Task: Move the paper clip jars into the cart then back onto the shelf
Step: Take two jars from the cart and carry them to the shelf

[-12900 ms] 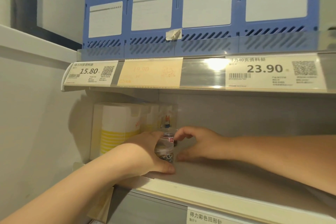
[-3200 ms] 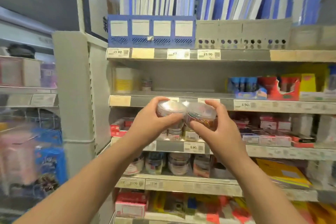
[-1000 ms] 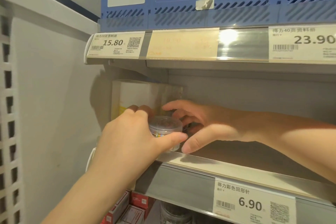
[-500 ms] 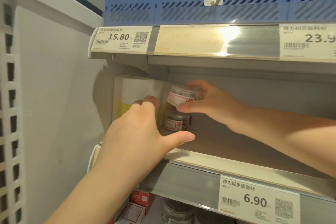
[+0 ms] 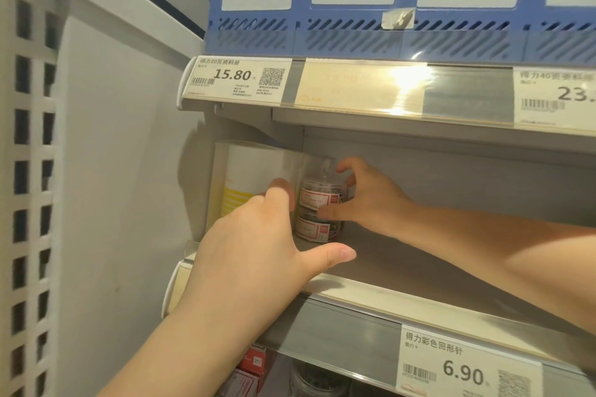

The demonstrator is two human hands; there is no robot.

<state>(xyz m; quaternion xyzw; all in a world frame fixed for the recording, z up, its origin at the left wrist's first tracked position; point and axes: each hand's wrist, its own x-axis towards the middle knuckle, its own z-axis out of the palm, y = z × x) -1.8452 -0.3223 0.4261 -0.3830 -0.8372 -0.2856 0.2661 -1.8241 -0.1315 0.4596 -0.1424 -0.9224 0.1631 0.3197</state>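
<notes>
Return stage, apparently nearly done: right hand (image 5: 371, 200) grips the upper jar (image 5: 317, 198), stacked on the lower jar (image 5: 317, 230) on the shelf (image 5: 419, 271); left hand (image 5: 258, 255), fingers straight, flanks them.

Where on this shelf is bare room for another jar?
Free: shelf floor right of the stacked paper clip jars, under the right forearm, out to the frame edge. Crowded: left corner, where white box, jars, left hand and right hand meet.
</notes>
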